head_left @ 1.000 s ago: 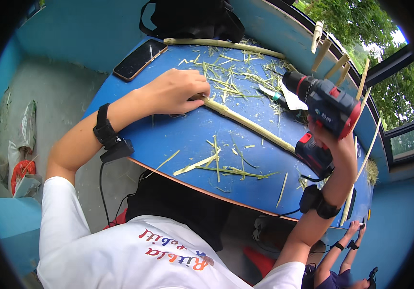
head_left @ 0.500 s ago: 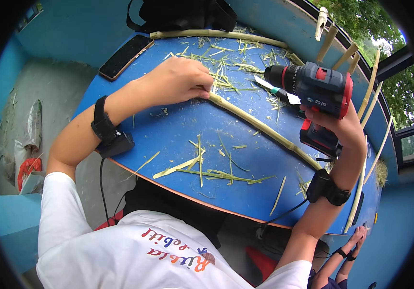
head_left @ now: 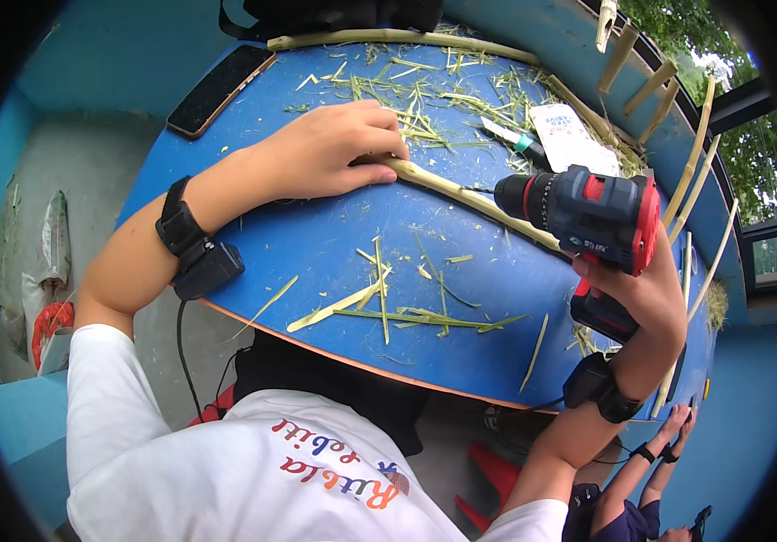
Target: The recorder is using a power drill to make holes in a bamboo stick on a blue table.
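Blue-painted walls surround a round blue table top with an orange edge (head_left: pixel 316 244), which carries scattered pale green plant shavings (head_left: pixel 407 307).

Left hand (head_left: pixel 330 149): palm down, fingers curled and closed over the near end of a long pale yellow-green peeled plant stalk (head_left: pixel 461 190), pressing it against the table. The left forearm crosses the table edge from the lower left and carries a black wrist strap with a small black box (head_left: pixel 199 253).

Right hand (head_left: pixel 646 294): clenched around the grip of a dark blue and red cordless drill (head_left: pixel 587 212). The drill body is roughly level, chuck pointing left, and its thin bit tip meets the stalk near mid-length. The right forearm rises from the lower edge with the wrist bent upward; a second black wrist strap (head_left: pixel 601 388) sits on it.

Stalk position: lying flat on the table, running diagonally from under the left hand toward the right and passing beneath the drill.

Other items:
- A black flat phone (head_left: pixel 221 88) lies at the far left table edge.
- A thick pale green stalk (head_left: pixel 388 38) lies along the far rim.
- A white printed card (head_left: pixel 569 137) and a small knife with a green band (head_left: pixel 515 140) lie beyond the drill.
- Further pale cut stalks (head_left: pixel 691 185) lean at the right.
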The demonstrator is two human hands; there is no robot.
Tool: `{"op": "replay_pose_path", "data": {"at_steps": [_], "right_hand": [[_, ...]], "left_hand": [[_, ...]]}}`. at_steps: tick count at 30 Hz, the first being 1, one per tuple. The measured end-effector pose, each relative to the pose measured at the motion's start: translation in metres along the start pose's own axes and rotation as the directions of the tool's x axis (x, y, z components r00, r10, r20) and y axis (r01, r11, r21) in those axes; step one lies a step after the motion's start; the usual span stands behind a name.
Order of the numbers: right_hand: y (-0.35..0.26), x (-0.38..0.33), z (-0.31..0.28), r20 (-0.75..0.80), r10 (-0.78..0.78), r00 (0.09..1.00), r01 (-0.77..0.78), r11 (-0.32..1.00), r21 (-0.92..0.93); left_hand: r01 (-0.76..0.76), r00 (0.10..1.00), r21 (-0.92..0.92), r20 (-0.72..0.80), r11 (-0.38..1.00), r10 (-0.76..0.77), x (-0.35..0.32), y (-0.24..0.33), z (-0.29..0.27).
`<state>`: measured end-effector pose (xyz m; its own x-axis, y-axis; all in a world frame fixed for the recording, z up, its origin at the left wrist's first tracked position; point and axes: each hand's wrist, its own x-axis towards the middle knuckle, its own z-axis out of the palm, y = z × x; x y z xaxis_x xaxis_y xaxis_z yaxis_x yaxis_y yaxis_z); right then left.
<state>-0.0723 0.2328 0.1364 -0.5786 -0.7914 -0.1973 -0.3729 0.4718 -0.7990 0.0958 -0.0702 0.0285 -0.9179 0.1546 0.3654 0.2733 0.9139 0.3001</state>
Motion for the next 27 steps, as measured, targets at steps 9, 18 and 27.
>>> {"op": "replay_pose_path", "data": {"at_steps": [9, 18, 27], "right_hand": [[0.009, 0.001, 0.006, -0.080, -0.254, 0.964, 0.253, 0.967, -0.020], [-0.007, 0.003, 0.020, -0.053, -0.163, 0.985, 0.168, 0.980, 0.110], [-0.014, 0.003, 0.022, -0.093, -0.130, 0.987, 0.131, 0.991, 0.013]], "left_hand": [[0.001, 0.995, -0.098, -0.098, 0.995, -0.010, 0.002, 0.008, 0.001], [0.069, 0.992, -0.302, -0.080, 0.951, -0.098, 0.000, 0.011, 0.007], [0.047, 0.992, -0.304, -0.101, 0.951, -0.082, 0.003, 0.010, 0.004]]}}
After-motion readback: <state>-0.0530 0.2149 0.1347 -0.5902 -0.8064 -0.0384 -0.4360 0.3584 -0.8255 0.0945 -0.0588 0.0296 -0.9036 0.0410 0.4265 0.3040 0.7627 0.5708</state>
